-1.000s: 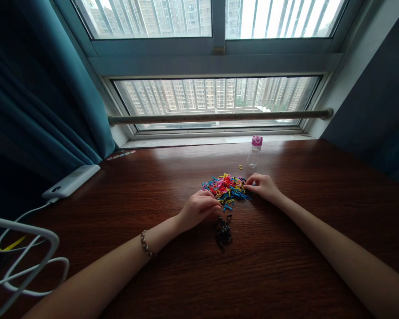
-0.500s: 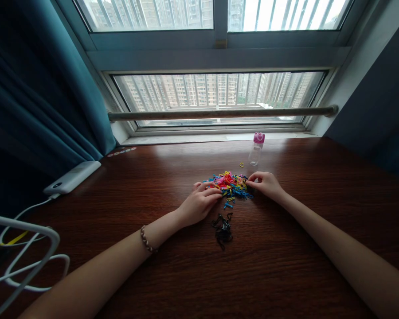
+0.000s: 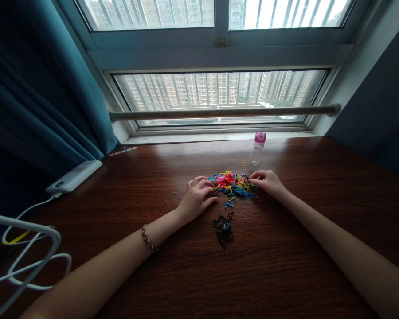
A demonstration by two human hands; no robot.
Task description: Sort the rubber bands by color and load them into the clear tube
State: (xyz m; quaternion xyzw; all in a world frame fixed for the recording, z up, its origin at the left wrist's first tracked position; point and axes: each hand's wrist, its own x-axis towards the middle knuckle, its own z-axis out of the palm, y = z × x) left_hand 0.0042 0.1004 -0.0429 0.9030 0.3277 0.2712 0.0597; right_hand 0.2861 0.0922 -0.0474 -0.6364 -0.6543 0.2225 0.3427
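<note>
A heap of small coloured rubber bands (image 3: 231, 182), mostly red, pink, yellow and blue, lies on the brown wooden table. At its left edge is my left hand (image 3: 197, 195), the fingers curved and the thumb held apart, touching the outer bands. My right hand (image 3: 268, 183) rests at the heap's right edge with thumb and index finger pinched together. Whatever is between those fingertips is too small to make out. Nearer to me sits a separate tangle of black rubber bands (image 3: 224, 228). A few blue and yellow bands (image 3: 230, 203) lie between the two groups.
Behind the heap stands a clear little bottle (image 3: 256, 155) with a pink cap, and one yellow band (image 3: 242, 164) lies beside it. A white power bank (image 3: 75, 177) with a white cable (image 3: 36, 230) is at the left, by the blue curtain (image 3: 53, 79). A window rail (image 3: 219, 114) crosses behind the table.
My left hand has drawn back slightly to the left, its fingers and thumb now wider apart. My right hand stays pinched at the heap's right edge.
</note>
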